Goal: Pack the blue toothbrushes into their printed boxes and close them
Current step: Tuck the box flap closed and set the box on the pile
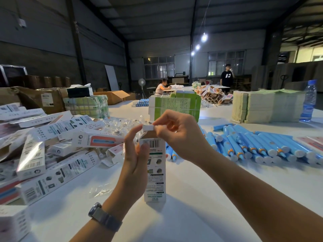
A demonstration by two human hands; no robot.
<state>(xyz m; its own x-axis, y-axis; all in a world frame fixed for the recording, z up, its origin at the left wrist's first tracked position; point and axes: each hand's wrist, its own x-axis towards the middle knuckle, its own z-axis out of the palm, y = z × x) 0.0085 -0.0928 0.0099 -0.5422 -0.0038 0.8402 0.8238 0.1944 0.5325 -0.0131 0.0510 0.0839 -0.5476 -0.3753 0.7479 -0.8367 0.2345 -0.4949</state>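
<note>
Head view shows you mid-task: your left hand (135, 151) grips one printed box (154, 170) upright on the counter (192, 198), your right hand (180, 135) pinches its top flap (148, 127), packed boxes (57, 147) heap left, many blue toothbrushes (253, 145) remain right.

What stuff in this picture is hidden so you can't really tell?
Head view only:
- Inside of the held box: its walls and both hands hide whether a toothbrush is in.
- Box print: too small and blurred to read.
- Pile of boxes: cut off by the left edge.
- Blue toothbrushes: row runs off the right edge.
</note>
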